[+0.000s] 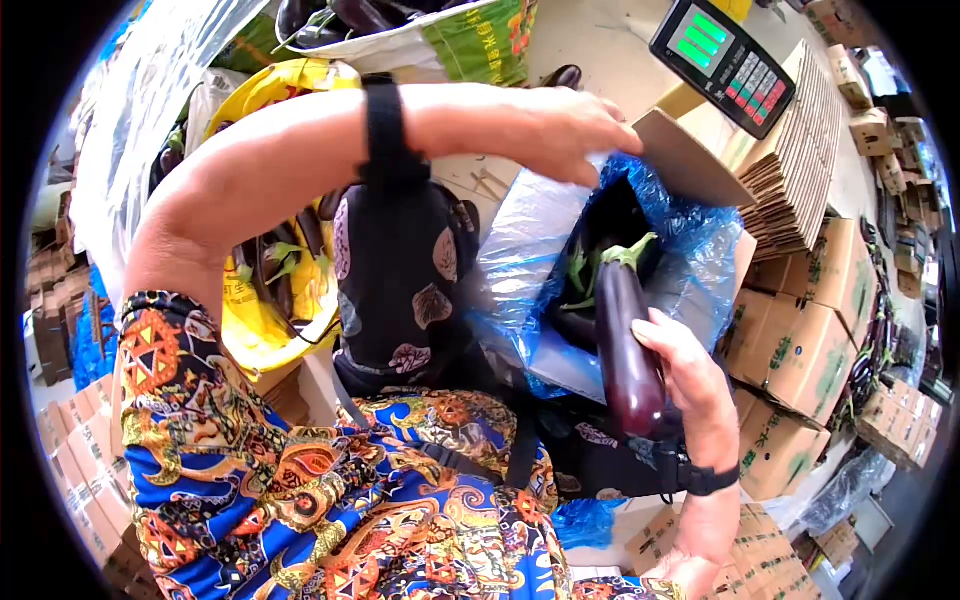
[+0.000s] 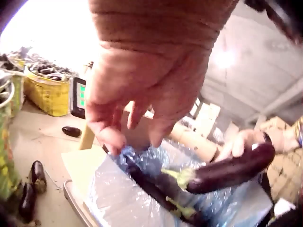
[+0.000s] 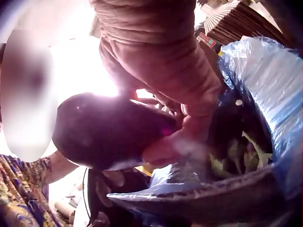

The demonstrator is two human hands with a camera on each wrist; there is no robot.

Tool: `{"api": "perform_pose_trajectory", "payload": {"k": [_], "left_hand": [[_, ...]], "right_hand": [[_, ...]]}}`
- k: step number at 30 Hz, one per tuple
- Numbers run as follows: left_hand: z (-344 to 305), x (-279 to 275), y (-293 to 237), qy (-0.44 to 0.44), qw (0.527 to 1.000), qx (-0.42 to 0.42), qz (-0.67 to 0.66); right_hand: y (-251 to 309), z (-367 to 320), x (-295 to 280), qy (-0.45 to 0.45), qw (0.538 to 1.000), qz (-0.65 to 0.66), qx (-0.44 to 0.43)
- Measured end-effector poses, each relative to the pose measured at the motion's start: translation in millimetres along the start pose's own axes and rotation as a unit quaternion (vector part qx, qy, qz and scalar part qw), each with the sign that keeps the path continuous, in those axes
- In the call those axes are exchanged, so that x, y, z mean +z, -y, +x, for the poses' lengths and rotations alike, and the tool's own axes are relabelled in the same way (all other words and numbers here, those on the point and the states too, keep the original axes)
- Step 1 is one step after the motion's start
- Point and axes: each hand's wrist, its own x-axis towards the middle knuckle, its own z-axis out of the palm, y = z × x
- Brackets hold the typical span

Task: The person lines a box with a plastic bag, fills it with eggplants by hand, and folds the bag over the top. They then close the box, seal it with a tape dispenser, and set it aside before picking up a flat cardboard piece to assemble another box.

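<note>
My right hand (image 1: 692, 368) grips a glossy purple eggplant (image 1: 626, 345) by its side, green stem pointing toward the box. That eggplant hangs over the mouth of a cardboard box lined with a clear blue plastic bag (image 1: 520, 235). Inside the bag lie other eggplants (image 2: 150, 188) with green caps. My left hand (image 1: 572, 132) reaches over the far side of the box, fingers extended downward and spread. Its fingertips are right at the bag's rim and the raised cardboard flap (image 1: 690, 160). In the right wrist view the held eggplant (image 3: 111, 132) fills the middle.
A digital scale display (image 1: 722, 65) stands beyond the box, next to a stack of flattened cartons (image 1: 800, 160). Yellow sacks of eggplants (image 1: 270, 325) stand at the left. Closed cartons (image 1: 800, 320) are piled at the right. Loose eggplants (image 2: 72, 131) lie on the floor.
</note>
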Motion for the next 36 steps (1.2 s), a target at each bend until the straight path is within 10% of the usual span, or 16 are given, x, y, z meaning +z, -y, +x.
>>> {"api": "perform_pose_trajectory", "payload": {"k": [5, 8, 10, 16, 18, 23, 27, 30, 36], "left_hand": [[74, 58, 8, 0.007, 0.986, 0.112, 0.122], [64, 47, -6, 0.034, 0.998, 0.013, 0.042], [85, 70, 1, -0.052, 0.997, -0.054, 0.004], [68, 46, 33, -0.109, 0.986, 0.092, 0.085], [64, 37, 24, -0.196, 0.976, -0.055, -0.080], [62, 28, 3, -0.260, 0.962, 0.052, -0.070], [60, 7, 13, -0.226, 0.964, -0.002, -0.141], [58, 4, 20, -0.216, 0.955, 0.028, -0.200], [57, -8, 7, -0.168, 0.966, 0.081, -0.180]], "right_hand": [[-8, 37, -1, -0.064, 0.992, -0.017, 0.108], [-28, 68, -8, -0.061, 0.992, -0.069, 0.092], [-23, 78, -4, -0.075, 0.989, -0.113, 0.065], [-65, 125, -4, -0.088, 0.994, -0.066, 0.015], [-83, 136, -3, -0.108, 0.972, -0.204, -0.035], [-78, 119, 1, -0.128, 0.942, -0.311, 0.000], [-9, 83, -7, -0.253, 0.832, -0.475, -0.133], [16, 81, -44, -0.468, 0.614, -0.530, -0.351], [31, 101, -72, -0.408, 0.587, -0.637, -0.287]]}}
